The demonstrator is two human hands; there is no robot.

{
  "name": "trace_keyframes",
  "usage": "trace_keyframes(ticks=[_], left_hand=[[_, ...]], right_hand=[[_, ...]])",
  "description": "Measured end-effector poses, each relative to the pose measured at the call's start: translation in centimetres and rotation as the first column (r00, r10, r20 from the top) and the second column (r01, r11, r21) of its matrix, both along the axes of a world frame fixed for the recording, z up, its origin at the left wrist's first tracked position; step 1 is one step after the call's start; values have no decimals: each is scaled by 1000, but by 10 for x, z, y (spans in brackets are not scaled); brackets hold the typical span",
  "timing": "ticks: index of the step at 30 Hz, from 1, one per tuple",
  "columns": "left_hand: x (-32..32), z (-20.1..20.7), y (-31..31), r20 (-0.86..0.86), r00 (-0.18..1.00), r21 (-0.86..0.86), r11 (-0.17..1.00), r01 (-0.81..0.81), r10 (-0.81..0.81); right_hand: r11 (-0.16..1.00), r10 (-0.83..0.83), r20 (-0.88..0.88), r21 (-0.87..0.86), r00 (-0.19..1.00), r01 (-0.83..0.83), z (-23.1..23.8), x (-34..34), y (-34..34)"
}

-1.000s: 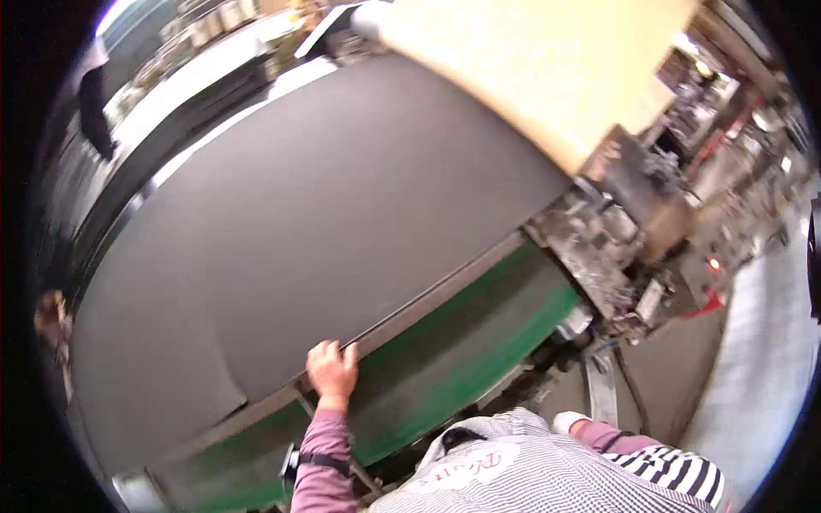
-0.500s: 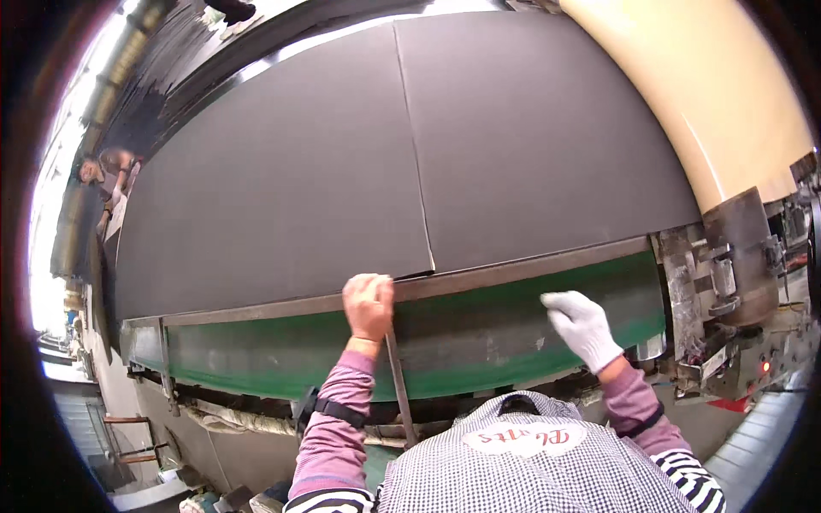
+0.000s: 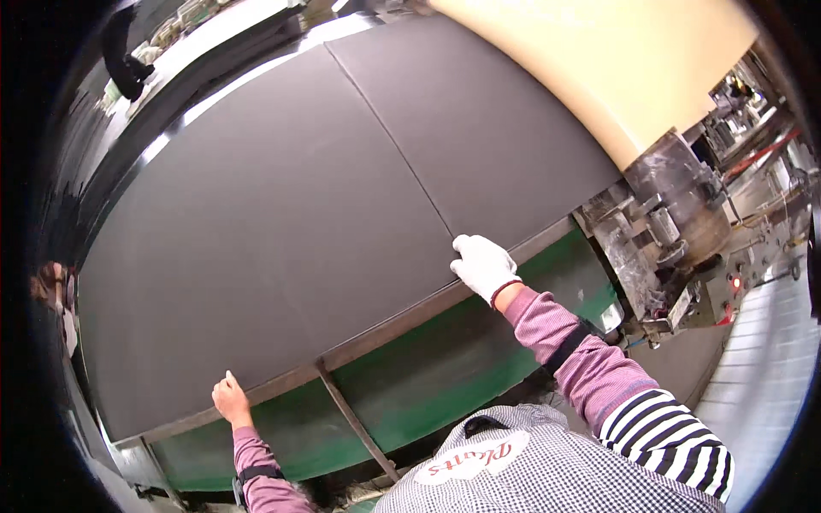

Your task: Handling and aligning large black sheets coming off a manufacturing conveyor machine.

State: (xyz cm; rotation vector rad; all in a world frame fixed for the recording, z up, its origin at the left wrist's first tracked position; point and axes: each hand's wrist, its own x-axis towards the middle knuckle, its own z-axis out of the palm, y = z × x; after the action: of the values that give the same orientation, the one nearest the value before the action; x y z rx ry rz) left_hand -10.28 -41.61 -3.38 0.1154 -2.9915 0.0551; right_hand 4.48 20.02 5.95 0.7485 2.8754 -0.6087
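Observation:
Two large dark grey sheets lie side by side on a long machine bed: a left sheet and a right sheet, with a thin dark seam between them. My right hand, in a white glove, is closed at the left sheet's near right corner, by the end of the seam; its fingertips are partly hidden. Farther left, my bare left hand is curled at the near edge of that same sheet, one digit pointing up over it. The undersides of the fingers are hidden.
A metal rail runs along the bed's front, above a green belt and a slanting bar. At the right stands a large cream roller beside machine parts. Another person is partly visible at the far left rim.
My left hand has moved left along the sheet's front edge, away from the corner. My right hand has come left to that corner. The view has turned, and the seam looks narrower near its front end.

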Motion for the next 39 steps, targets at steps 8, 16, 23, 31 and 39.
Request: trace_keyframes(ticks=[8, 16, 23, 31, 39], left_hand=[[0, 6, -17, 128, 988, 177, 982, 63, -86], [11, 17, 68, 207, 857, 294, 865, 406, -472], [32, 38, 182, 360, 520, 118, 591, 798, -774], [73, 47, 339, 234, 713, 164, 750, 641, -661], [91, 58, 408, 261, 568, 871, 444, 210, -781]], right_hand=[[970, -113, 106, 229, 988, 86, -3, 15, 105], [882, -327, 174, 409, 929, 234, -9, 28, 201], [777, -595, 14, 265, 804, 571, -10, 52, 249], [924, -213, -352, 230, 911, 305, 5, 90, 182], [966, 79, -704, -121, 706, -228, 44, 107, -11]])
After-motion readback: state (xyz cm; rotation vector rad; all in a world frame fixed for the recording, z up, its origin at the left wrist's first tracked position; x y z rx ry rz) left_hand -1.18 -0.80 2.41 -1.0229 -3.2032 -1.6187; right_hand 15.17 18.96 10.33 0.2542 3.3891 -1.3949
